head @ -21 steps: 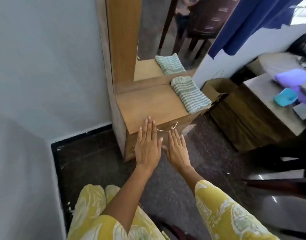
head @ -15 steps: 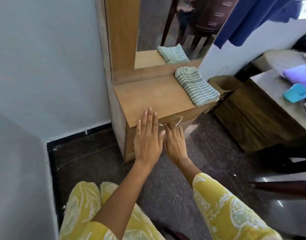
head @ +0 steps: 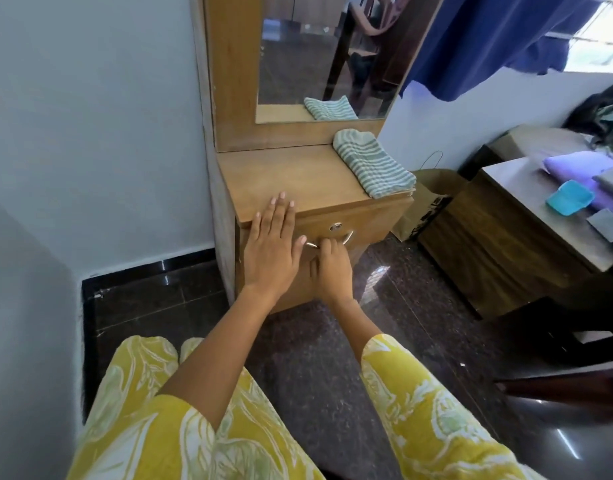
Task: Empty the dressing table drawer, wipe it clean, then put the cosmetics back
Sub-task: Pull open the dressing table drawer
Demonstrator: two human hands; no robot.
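A small wooden dressing table with a tall mirror stands against the wall. Its drawer is closed, with a round lock and a curved metal handle on the front. My right hand has its fingers curled around that handle. My left hand lies flat with fingers together, over the table's front left edge. A folded green-and-white striped cloth rests on the right side of the tabletop. No cosmetics are visible.
A brown paper bag sits on the floor right of the table. Further right is a low wooden cabinet with a teal container and purple items on top. The floor is dark stone. A wall corner juts out at left.
My right hand has gone from flat with straight fingers to curled on the drawer handle. My left hand has slid up onto the table's front edge. The view has tilted up.
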